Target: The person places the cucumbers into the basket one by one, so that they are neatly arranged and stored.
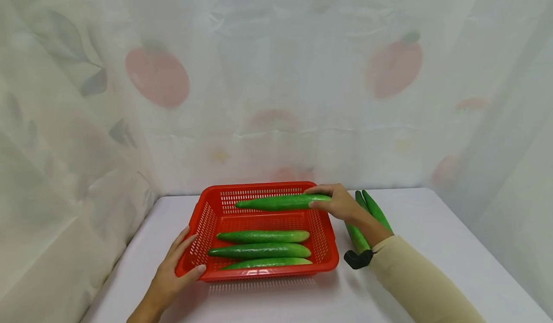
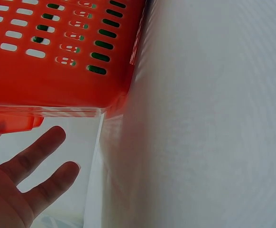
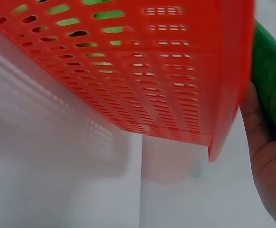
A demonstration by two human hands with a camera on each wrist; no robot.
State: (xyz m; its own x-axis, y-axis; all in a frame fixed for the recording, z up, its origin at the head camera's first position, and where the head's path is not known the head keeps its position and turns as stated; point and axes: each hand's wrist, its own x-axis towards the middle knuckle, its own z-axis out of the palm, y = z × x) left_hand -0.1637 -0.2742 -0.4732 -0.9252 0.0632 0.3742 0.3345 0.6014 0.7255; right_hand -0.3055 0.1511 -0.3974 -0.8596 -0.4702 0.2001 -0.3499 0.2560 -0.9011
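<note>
Cuke [image 1: 276,203] gripped near one end by R hand [image 1: 339,204] over red basket [image 1: 263,273]; L hand [image 1: 169,272] fingers spread against it; far tip could dip cuz hold's off-center, imo

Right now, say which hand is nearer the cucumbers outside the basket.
Right. The right hand is just left of those cucumbers; the left hand is across the red basket, at its left side.

- A small screened-off spot; whether in a home or a workplace, I cannot tell.
- Pale curtain [image 1: 276,49] behind, with fruit prints [image 1: 157,76]; leaf prints [image 1: 94,83] at left.
- White table [image 1: 419,217] close against it.
</note>
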